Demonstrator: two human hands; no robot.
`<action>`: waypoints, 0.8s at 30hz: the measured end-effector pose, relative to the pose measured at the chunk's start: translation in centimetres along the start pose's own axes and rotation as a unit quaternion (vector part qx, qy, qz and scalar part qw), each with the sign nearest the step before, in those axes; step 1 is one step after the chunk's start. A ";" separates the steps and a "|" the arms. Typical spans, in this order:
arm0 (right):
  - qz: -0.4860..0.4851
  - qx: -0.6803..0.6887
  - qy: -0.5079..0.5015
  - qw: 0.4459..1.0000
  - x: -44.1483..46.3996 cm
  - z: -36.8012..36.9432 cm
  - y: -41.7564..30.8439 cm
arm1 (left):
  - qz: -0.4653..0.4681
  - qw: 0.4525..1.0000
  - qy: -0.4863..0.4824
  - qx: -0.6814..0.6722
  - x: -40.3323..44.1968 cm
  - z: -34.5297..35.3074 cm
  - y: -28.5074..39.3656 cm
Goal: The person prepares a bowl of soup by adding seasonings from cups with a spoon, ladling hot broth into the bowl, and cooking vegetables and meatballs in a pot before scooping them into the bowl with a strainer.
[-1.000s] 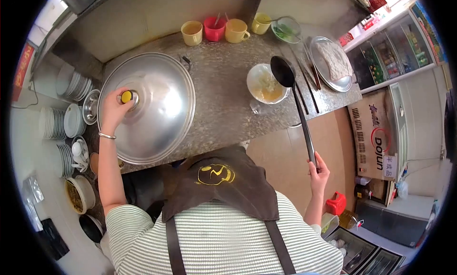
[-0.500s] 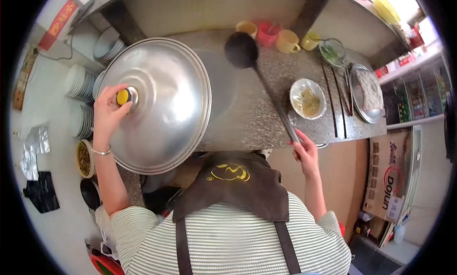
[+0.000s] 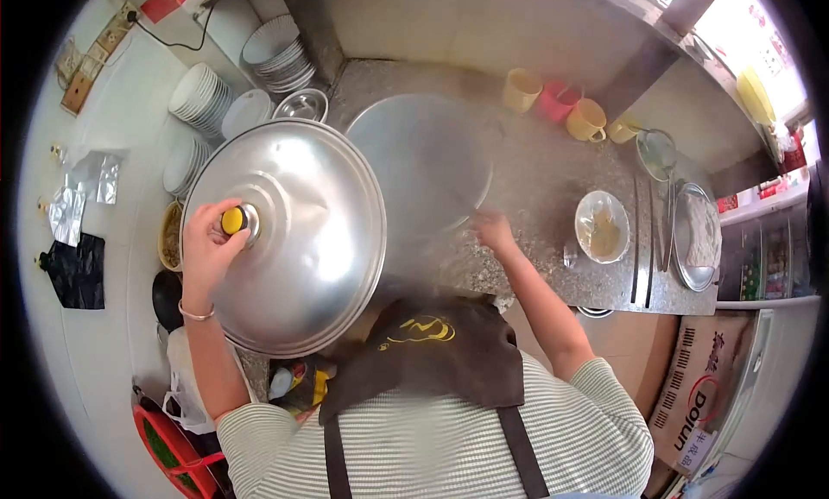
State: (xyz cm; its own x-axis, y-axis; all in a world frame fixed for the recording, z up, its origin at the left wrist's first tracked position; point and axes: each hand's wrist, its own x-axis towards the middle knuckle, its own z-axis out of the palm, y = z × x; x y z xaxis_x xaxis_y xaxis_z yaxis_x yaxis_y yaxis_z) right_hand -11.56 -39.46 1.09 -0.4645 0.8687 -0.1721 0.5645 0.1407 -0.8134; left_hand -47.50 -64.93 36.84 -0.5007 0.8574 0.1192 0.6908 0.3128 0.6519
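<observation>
My left hand (image 3: 212, 244) is closed around the yellow-topped knob (image 3: 234, 220) of a large domed metal lid (image 3: 319, 214), tilted up on the left. Beside it is a wide round pot opening (image 3: 423, 154), its inside blurred by steam. My right hand (image 3: 494, 232) is closed at the pot's near right rim. It held a long-handled dark ladle a moment ago; the ladle is now hidden, apparently in the steam at the pot. To the right of that hand stands a white bowl (image 3: 596, 249) lined with clear plastic, with pale yellowish contents.
Stacked white plates (image 3: 197, 102) and bowls (image 3: 278, 54) stand at the left wall. Along the back are yellow mugs (image 3: 588, 120) and a pink cup (image 3: 558, 101). Dark chopsticks (image 3: 636, 244) and a metal tray (image 3: 684, 262) with a whitish slab lie at the right.
My right hand has moved left and forward to the pot rim, and the ladle has gone out of sight. The view has shifted left, uncovering the steaming pot. My left hand still grips the lid.
</observation>
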 end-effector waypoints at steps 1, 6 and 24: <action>0.076 0.086 -0.055 0.992 -1.0 -1.0 -1.5 | -0.003 1.000 0.000 0.000 0.1 0.1 -0.2; 0.201 0.408 0.009 0.890 -11.5 -10.3 -9.7 | 0.022 0.999 -0.028 0.008 3.1 2.8 0.8; 0.179 0.446 0.354 0.802 -37.2 -18.9 -7.2 | 0.253 0.955 -0.145 0.045 17.4 25.4 5.6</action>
State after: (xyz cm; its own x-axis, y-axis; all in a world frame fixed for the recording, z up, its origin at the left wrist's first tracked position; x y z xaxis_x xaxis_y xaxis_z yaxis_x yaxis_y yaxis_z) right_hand 14.61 -63.79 23.84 0.3014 0.8737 -0.3819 -0.2843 -0.3000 -0.9106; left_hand -39.14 -37.85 23.52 0.0667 0.9812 0.1813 0.8546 -0.1499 0.4971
